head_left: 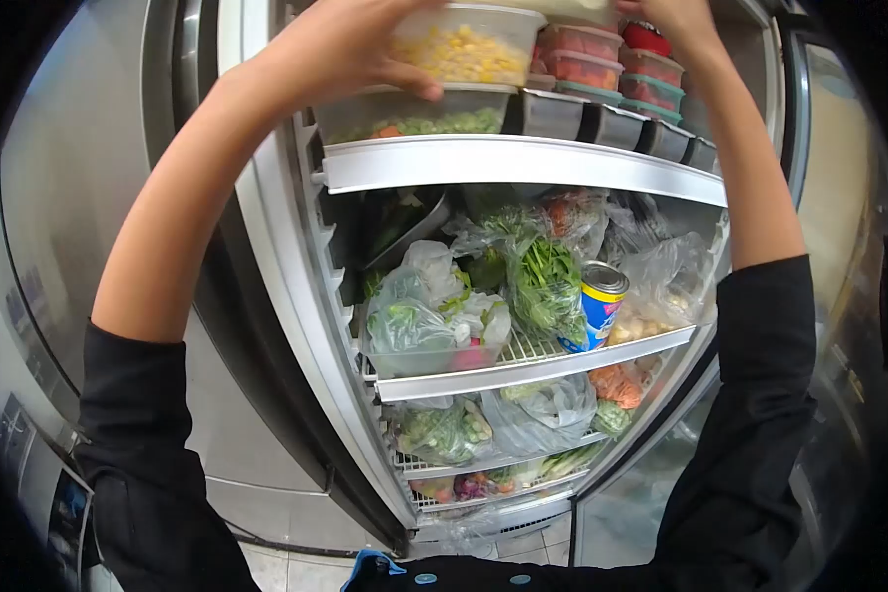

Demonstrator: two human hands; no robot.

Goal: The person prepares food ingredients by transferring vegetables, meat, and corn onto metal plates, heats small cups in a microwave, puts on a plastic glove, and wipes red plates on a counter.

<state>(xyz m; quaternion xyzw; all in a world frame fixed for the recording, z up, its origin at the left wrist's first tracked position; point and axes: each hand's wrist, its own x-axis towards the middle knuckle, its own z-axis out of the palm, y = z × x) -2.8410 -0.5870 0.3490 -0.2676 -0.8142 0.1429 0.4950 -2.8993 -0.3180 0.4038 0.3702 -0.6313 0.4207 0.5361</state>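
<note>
The left hand [365, 44] curves over the front of one clear plastic tub of yellow corn [459, 54], stacked on one tub of chopped greens [429, 118] at the left end of the white top shelf [523, 163]. The right hand [673, 15] is above small stacked red-filled tubs [584, 67]. Both grips are cropped; I cannot tell their closure. Four smooth metal pans [553, 115] line the shelf's front edge. Below stands one ribbed-lid can [599, 306], blue and yellow, its writing unreadable.
</note>
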